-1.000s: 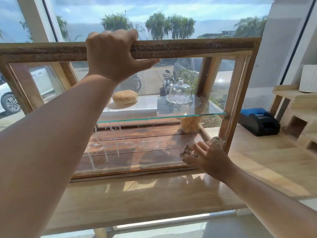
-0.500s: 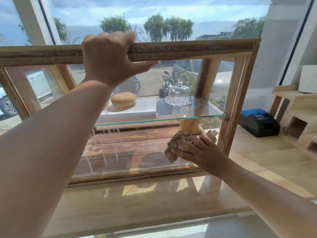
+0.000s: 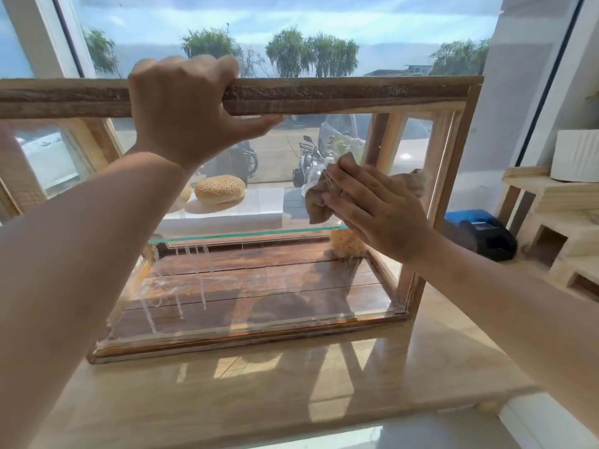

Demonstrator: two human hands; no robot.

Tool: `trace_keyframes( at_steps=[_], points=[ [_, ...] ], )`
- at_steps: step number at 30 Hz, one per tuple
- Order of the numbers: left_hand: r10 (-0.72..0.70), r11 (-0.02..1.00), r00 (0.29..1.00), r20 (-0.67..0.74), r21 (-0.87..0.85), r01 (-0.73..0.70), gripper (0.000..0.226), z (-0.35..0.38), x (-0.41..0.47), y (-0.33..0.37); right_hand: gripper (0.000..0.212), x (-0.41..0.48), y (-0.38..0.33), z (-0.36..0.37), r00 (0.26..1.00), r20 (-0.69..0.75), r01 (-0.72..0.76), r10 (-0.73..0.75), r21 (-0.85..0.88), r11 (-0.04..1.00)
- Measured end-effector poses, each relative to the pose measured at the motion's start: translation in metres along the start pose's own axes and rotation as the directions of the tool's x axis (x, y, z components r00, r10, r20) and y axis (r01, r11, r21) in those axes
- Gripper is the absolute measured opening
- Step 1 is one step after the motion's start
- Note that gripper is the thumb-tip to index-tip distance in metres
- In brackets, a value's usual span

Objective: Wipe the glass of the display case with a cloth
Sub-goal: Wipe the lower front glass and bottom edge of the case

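A wooden-framed display case [image 3: 356, 95] with glass sides stands on a pale counter. My left hand [image 3: 181, 111] grips the top front rail of its frame. My right hand [image 3: 379, 209] presses a crumpled beige cloth [image 3: 319, 199] flat against the front glass [image 3: 259, 286], at the right side about mid-height. White drips of cleaner streak the lower left of the glass. Inside, a sesame bun [image 3: 219, 189] lies on a glass shelf [image 3: 246, 235]; a glass dome is partly hidden behind the cloth.
The counter [image 3: 259, 384] runs in front of the case. To the right sit a black and blue device [image 3: 479, 234], stepped wooden shelving [image 3: 557, 228] and a white ribbed pot [image 3: 577, 153]. A window behind shows trees, parked motorbikes and a car.
My right hand has slid the cloth up the glass from the lower right corner to mid-height on the right. My left hand has kept its grip on the top rail.
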State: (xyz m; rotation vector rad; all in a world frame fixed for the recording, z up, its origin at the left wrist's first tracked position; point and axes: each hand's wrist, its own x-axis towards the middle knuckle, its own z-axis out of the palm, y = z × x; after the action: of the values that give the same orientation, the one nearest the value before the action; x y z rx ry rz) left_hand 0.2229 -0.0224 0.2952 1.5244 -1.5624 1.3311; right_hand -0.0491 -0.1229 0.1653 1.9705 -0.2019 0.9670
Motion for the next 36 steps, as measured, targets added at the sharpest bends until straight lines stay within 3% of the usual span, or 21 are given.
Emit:
trace_keyframes(
  at_steps=[5,14,18,21,24,28,36],
  points=[
    [-0.003,1.000,0.999,0.039,0.029,0.001,0.093,0.000,0.000,-0.001,0.045,-0.044,-0.034,0.012,0.985,0.103,0.144,-0.142,-0.018,0.989],
    [-0.034,0.999,0.999,0.041,0.033,0.033,0.093,0.000,0.001,0.002,0.040,-0.130,-0.096,0.023,0.921,0.314,0.199,-0.231,0.129,0.971],
    [-0.012,0.999,0.999,0.034,0.038,0.011,0.093,0.001,-0.001,0.001,0.041,-0.079,-0.073,0.000,0.972,0.199,0.096,-0.129,0.167,0.981],
    [-0.004,0.999,1.000,0.029,0.043,0.003,0.093,0.002,0.000,0.000,0.043,-0.002,-0.035,-0.017,1.000,-0.002,-0.015,0.015,0.079,0.997],
    [-0.008,0.999,1.000,0.024,0.049,0.006,0.092,0.000,0.000,0.001,0.039,0.059,-0.006,-0.014,0.993,-0.099,-0.059,0.057,-0.025,0.998],
    [-0.010,0.999,1.000,0.015,0.038,0.009,0.088,0.000,0.000,0.001,0.036,0.070,-0.011,0.005,0.997,-0.075,-0.011,0.003,-0.103,0.995],
    [-0.028,0.999,0.998,0.049,0.047,0.026,0.096,0.003,0.000,-0.001,0.038,0.015,-0.063,0.033,0.991,0.007,0.135,-0.135,-0.027,0.990]
  ],
)
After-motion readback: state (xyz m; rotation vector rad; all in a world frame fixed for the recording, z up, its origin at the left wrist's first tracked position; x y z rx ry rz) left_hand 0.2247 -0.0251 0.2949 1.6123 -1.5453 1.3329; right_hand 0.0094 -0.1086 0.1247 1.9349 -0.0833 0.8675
